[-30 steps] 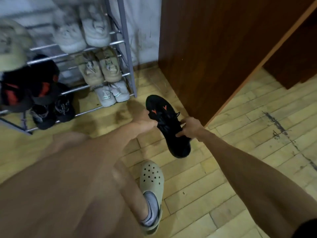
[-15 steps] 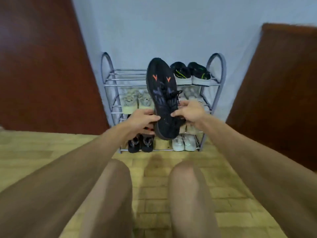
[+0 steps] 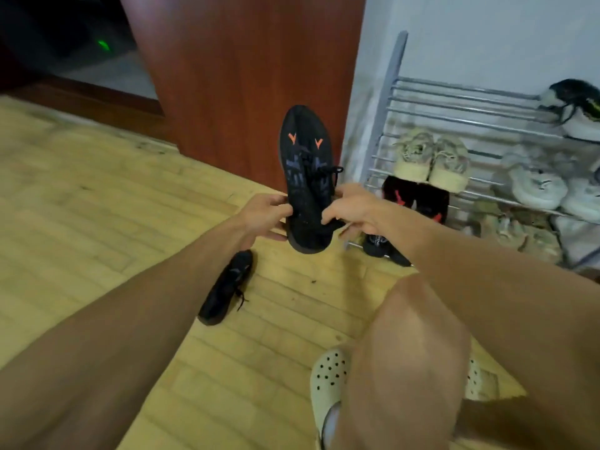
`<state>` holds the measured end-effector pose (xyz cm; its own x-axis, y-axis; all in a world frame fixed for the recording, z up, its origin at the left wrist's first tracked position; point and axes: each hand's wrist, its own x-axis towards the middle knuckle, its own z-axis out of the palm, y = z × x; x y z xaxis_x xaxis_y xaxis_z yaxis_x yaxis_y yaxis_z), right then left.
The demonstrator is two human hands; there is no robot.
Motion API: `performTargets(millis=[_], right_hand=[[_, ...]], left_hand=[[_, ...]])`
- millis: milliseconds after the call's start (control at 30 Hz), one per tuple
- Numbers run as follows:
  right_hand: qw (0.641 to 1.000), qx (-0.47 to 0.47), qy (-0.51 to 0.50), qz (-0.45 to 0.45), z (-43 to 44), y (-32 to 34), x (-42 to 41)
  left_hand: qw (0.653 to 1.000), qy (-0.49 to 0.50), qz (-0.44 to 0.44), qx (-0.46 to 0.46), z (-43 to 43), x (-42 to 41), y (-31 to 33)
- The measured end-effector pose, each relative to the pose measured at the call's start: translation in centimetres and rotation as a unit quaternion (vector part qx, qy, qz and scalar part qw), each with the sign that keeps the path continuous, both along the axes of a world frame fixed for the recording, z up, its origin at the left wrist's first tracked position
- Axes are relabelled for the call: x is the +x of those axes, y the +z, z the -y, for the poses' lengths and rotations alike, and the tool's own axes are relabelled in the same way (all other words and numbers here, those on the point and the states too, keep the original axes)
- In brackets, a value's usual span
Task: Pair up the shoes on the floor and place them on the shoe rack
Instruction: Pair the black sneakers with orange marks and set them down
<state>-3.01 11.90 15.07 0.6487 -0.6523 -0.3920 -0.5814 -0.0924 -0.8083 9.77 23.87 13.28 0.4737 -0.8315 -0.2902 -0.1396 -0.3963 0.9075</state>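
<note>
Several pairs already sit on the shoe rack, while the left hand and right hand grip one black shoe with curled fingers above the floor, its likely mate lying below, not yet racked.

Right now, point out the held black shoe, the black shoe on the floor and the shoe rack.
held black shoe (image 3: 306, 177): head view, laced upper.
black shoe on the floor (image 3: 225, 287): head view, side.
shoe rack (image 3: 386, 102): head view, left post.
</note>
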Motion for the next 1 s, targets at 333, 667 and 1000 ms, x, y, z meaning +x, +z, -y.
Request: performTargets(millis=[333,667,1000], right_hand=[[0.996,0.064,-0.037,-0.052,-1.3,-12.0,8.5],[0.982,0.140,-0.034,-0.121,0.2,-24.3,10.5],[0.978,0.113,0.009,-0.176,1.8,-28.6,9.6]], left_hand=[[0.985,0.056,-0.136,0.089,-3.3,8.6,-12.5],[0.943,0.146,0.053,0.295,-7.6,14.5,-27.1],[0.888,0.245,0.054,0.385,-6.7,14.6,-34.9]])
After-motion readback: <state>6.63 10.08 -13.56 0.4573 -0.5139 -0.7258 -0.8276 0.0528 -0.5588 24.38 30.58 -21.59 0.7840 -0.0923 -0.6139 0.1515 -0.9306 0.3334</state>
